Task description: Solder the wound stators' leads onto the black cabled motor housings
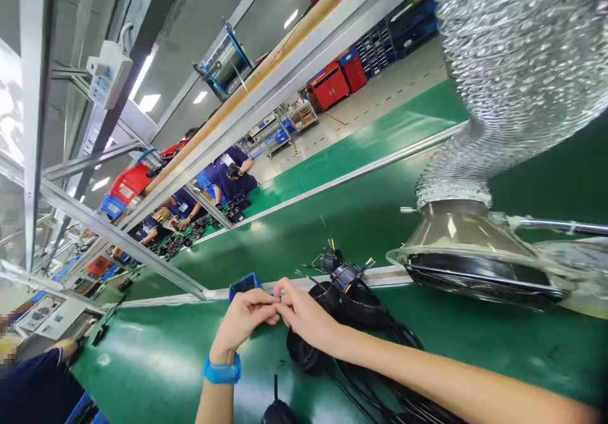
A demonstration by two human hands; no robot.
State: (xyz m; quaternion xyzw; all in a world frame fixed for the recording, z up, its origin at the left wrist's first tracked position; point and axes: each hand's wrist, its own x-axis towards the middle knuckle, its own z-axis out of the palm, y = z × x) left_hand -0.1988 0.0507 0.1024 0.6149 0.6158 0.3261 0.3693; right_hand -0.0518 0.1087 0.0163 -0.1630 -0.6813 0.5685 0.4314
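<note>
My left hand [244,319], with a blue wristband [222,371], and my right hand [304,313] meet fingertip to fingertip above the green bench. Both pinch something small and thin between them that I cannot make out. Just behind my right hand lies a pile of black round parts with bundled black cables [351,310] and short coloured wire ends [346,272]. A small blue box [244,283] stands behind my left hand.
A silver flexible duct [513,63] ends in a hood [475,253] at the right. The green conveyor belt [332,221] runs away to the left, where several people in dark blue shirts [232,180] work. A person's sleeve [33,386] shows at lower left. Metal frame bars [118,237] cross the left.
</note>
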